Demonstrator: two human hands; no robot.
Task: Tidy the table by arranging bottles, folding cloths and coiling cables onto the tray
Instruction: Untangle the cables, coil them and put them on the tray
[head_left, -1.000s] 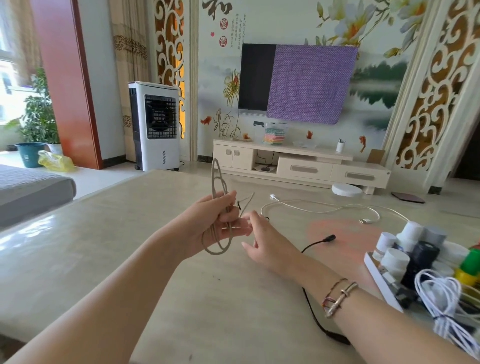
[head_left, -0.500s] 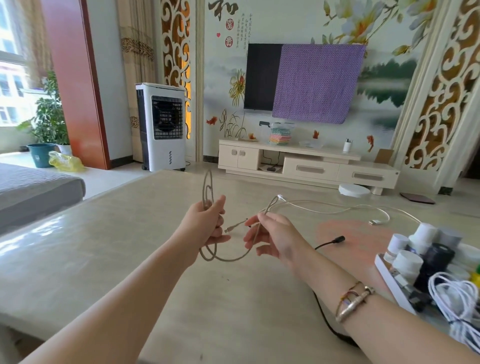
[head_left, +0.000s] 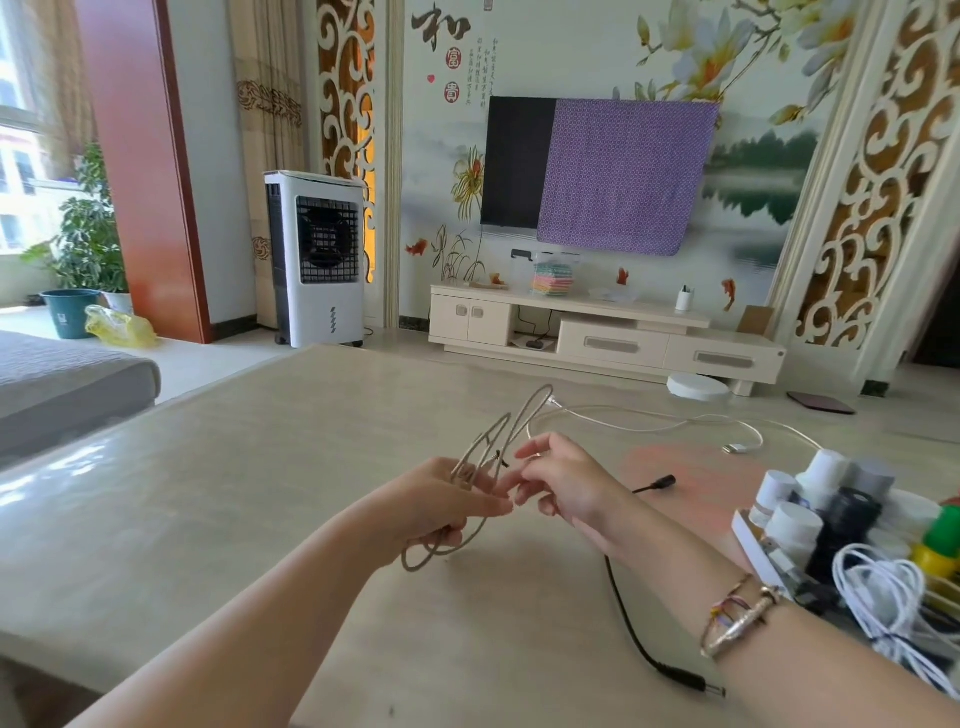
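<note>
My left hand (head_left: 441, 506) grips a beige cable (head_left: 524, 415) gathered into loops, held above the table. The loops stick out above and below the fist. My right hand (head_left: 561, 480) is right beside it and pinches a strand of the same cable with its fingertips. A black cable (head_left: 631, 631) lies on the table under my right forearm. A white cable (head_left: 649, 423) is spread out farther back. At the right edge, a white tray (head_left: 748, 545) holds several bottles (head_left: 789, 530) and a coiled white cable (head_left: 878, 592).
The beige table (head_left: 234, 493) stretches left and forward of my hands. A grey sofa (head_left: 62, 384) stands at the left. A TV cabinet (head_left: 597, 338), an air cooler (head_left: 317, 260) and potted plants stand beyond the table.
The loose end of the beige cable has been brought in to the loops. My right hand moved left up against my left hand, and the loops now tilt to the right.
</note>
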